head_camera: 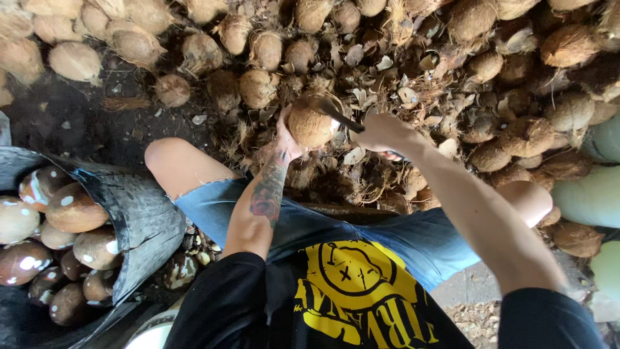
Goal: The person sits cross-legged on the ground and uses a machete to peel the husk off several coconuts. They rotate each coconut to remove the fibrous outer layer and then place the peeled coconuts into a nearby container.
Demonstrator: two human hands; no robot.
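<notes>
A husked brown coconut (310,126) is gripped from the side by the left hand (284,139), while a dark curved blade (336,111) is clenched in the right hand (381,132) and laid against the coconut's top. Beyond the coconut a heap of husked coconuts (258,87) is spread; left of it, peeled coconuts are held in a black tub (142,213).
</notes>
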